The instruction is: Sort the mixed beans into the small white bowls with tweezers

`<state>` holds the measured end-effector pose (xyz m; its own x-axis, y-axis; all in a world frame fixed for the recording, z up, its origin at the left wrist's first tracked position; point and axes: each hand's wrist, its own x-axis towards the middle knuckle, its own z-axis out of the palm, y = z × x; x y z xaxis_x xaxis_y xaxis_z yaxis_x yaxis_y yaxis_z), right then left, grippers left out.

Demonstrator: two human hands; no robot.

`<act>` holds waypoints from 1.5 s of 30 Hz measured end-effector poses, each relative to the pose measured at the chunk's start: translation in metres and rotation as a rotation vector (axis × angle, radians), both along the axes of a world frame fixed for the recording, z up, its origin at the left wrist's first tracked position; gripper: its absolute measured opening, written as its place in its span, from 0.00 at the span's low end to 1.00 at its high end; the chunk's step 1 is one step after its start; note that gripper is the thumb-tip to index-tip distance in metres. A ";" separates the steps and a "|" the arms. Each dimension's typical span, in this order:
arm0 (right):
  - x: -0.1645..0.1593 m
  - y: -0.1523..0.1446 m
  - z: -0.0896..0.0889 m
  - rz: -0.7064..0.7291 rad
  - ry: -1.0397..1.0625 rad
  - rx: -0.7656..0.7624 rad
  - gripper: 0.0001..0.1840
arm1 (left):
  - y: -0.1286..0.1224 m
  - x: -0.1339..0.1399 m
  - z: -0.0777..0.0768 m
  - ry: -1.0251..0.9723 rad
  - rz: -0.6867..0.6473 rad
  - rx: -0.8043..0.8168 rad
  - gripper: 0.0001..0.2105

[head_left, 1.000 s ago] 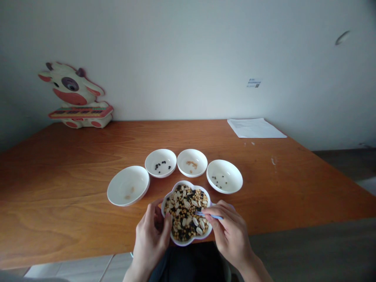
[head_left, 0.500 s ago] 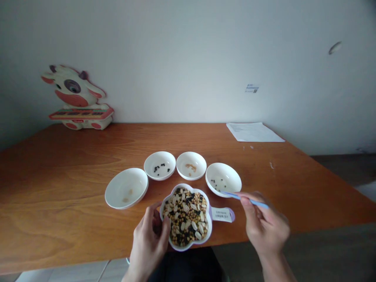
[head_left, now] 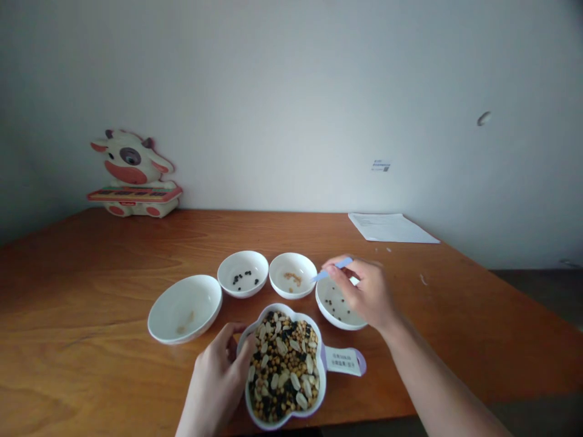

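Tweezers (head_left: 334, 269) pinched by fingers of your right hand (head_left: 364, 294), tips appearing over right rim of smooth white bowl (head_left: 280, 276) with tan bits (head_left: 294, 279); load too small to tell. Squeeze lightly, tips low, wrist steady. Fingers of your left hand (head_left: 221, 369) grasp scalloped dish (head_left: 322, 388) at worktop (head_left: 91, 291) edge: flat oval peanuts (head_left: 296, 381), round yellowish beans (head_left: 307, 332), dark pieces. Brace it level.

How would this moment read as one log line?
left hand: holding dish | right hand: holding blue tool, tip by bowl of tan bits | dish: holding seed mix
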<state>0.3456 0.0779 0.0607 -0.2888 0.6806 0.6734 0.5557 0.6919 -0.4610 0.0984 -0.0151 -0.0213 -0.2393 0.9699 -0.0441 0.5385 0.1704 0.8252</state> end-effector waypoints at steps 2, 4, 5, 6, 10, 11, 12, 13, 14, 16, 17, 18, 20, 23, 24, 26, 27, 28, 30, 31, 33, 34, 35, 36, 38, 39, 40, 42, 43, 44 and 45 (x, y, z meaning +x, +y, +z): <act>-0.022 0.004 0.008 0.170 -0.005 -0.018 0.13 | 0.008 0.000 0.008 0.068 0.009 -0.015 0.17; -0.040 0.002 0.007 0.352 -0.030 -0.016 0.12 | 0.013 -0.006 0.011 0.095 -0.023 -0.013 0.16; -0.045 0.000 0.004 0.461 -0.025 0.004 0.12 | 0.013 -0.010 0.012 0.093 -0.047 -0.005 0.16; -0.048 -0.003 -0.001 0.524 -0.033 0.037 0.11 | 0.011 -0.014 0.011 0.087 -0.064 0.006 0.18; -0.046 -0.014 -0.023 0.599 -0.053 0.075 0.08 | -0.001 -0.021 0.003 -0.006 -0.007 0.161 0.21; -0.044 -0.015 -0.027 0.593 -0.056 0.073 0.08 | -0.004 -0.019 0.001 -0.033 -0.005 0.217 0.20; -0.043 -0.015 -0.029 0.586 -0.063 0.071 0.08 | -0.007 -0.016 -0.001 -0.048 -0.021 0.272 0.18; -0.043 -0.016 -0.030 0.576 -0.074 0.069 0.08 | -0.009 -0.013 -0.002 -0.039 -0.053 0.316 0.17; -0.042 -0.015 -0.030 0.565 -0.087 0.066 0.08 | -0.010 -0.010 -0.003 -0.012 -0.091 0.347 0.15; -0.043 -0.015 -0.028 0.549 -0.106 0.051 0.09 | -0.012 -0.006 -0.005 0.046 -0.140 0.377 0.15; -0.043 -0.015 -0.027 0.545 -0.103 0.040 0.10 | -0.011 -0.005 -0.006 0.063 -0.157 0.379 0.15; -0.044 -0.015 -0.026 0.543 -0.093 0.029 0.10 | -0.011 -0.005 -0.006 0.070 -0.174 0.379 0.15; -0.045 -0.016 -0.026 0.547 -0.059 0.015 0.09 | -0.010 -0.006 -0.008 0.052 -0.211 0.377 0.15; -0.047 -0.017 -0.028 0.548 -0.040 -0.001 0.08 | -0.008 -0.007 -0.011 0.016 -0.242 0.408 0.15; -0.047 -0.017 -0.029 0.547 -0.041 -0.008 0.09 | -0.008 -0.008 -0.012 0.023 -0.240 0.428 0.15; -0.048 -0.017 -0.030 0.545 -0.040 -0.029 0.08 | -0.007 -0.008 -0.015 0.075 -0.243 0.480 0.15; -0.048 -0.017 -0.031 0.546 -0.040 -0.038 0.08 | -0.007 -0.008 -0.016 0.103 -0.244 0.501 0.15; -0.049 -0.017 -0.032 0.547 -0.041 -0.047 0.08 | -0.006 -0.009 -0.017 0.126 -0.240 0.525 0.14; -0.049 -0.017 -0.033 0.546 -0.049 -0.064 0.08 | -0.005 -0.009 -0.020 0.167 -0.218 0.567 0.13; -0.049 -0.017 -0.033 0.546 -0.055 -0.069 0.08 | -0.005 -0.009 -0.021 0.190 -0.206 0.589 0.12; -0.050 -0.017 -0.034 0.548 -0.064 -0.078 0.08 | -0.005 -0.009 -0.023 0.236 -0.197 0.600 0.12; -0.050 -0.018 -0.034 0.552 -0.066 -0.082 0.07 | -0.005 -0.009 -0.023 0.253 -0.197 0.597 0.13; -0.050 -0.018 -0.034 0.556 -0.068 -0.082 0.07 | -0.005 -0.008 -0.023 0.263 -0.196 0.597 0.13; -0.050 -0.018 -0.035 0.559 -0.068 -0.082 0.07 | -0.005 -0.007 -0.023 0.267 -0.189 0.604 0.13; -0.050 -0.018 -0.035 0.565 -0.066 -0.076 0.08 | -0.006 -0.005 -0.020 0.263 -0.168 0.621 0.14; -0.050 -0.018 -0.036 0.566 -0.065 -0.076 0.08 | -0.006 -0.004 -0.018 0.259 -0.161 0.630 0.14; -0.050 -0.018 -0.036 0.568 -0.061 -0.075 0.08 | -0.007 -0.003 -0.017 0.258 -0.157 0.627 0.15; -0.050 -0.018 -0.037 0.574 -0.044 -0.073 0.08 | -0.008 -0.002 -0.014 0.270 -0.170 0.593 0.15; -0.050 -0.017 -0.038 0.576 -0.035 -0.073 0.07 | -0.009 -0.002 -0.013 0.280 -0.174 0.577 0.15; -0.051 -0.017 -0.039 0.579 -0.027 -0.073 0.07 | -0.009 -0.001 -0.013 0.290 -0.177 0.567 0.15; -0.051 -0.017 -0.039 0.583 -0.021 -0.074 0.07 | -0.010 -0.001 -0.013 0.300 -0.176 0.563 0.15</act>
<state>0.2949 0.0605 0.0214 -0.6426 0.4501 0.6200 0.1024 0.8524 -0.5127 0.0972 -0.0249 -0.0340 0.0024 0.8511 0.5250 0.7393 -0.3550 0.5722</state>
